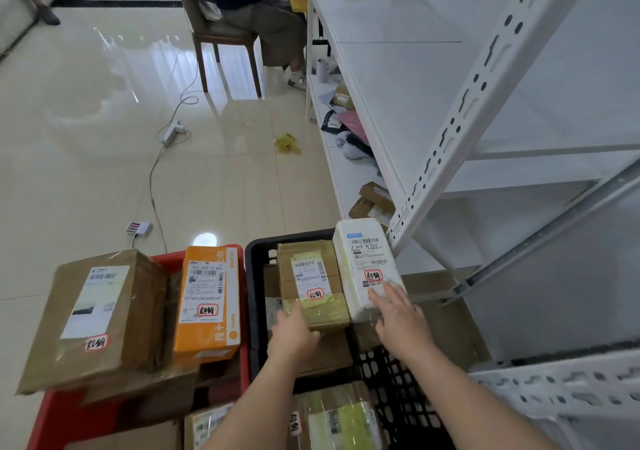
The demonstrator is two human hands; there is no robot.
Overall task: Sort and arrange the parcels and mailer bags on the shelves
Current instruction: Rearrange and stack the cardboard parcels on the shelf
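Parcels fill two crates at the bottom of the frame. Your left hand (294,332) curls over the near end of a brown cardboard parcel wrapped in yellowish tape (313,287), gripping it inside the black plastic crate (256,276) at lower centre. Its white label carries barcodes and a red-bordered sticker with two handwritten black characters. Your right hand (398,321) lies flat, fingers straight and spread, on the near end of a white padded parcel (367,269) just beside the brown one; its label reads "501E" and bears the same red-bordered sticker. The two hands are apart, one on each parcel.

To the left, in the red plastic crate (59,411), an orange cardboard box (207,300) stands up with "WAKE UP" printed along its edge, a label reading "502-602-12 N07" and a tracking number ending "7631041698147". Beside it leans a large brown cardboard box (100,318) with a white label and the same sticker.

White metal shelving (485,103) fills the right of the frame; small boxes and mailer bags (349,127) lie on its low shelf at centre right.
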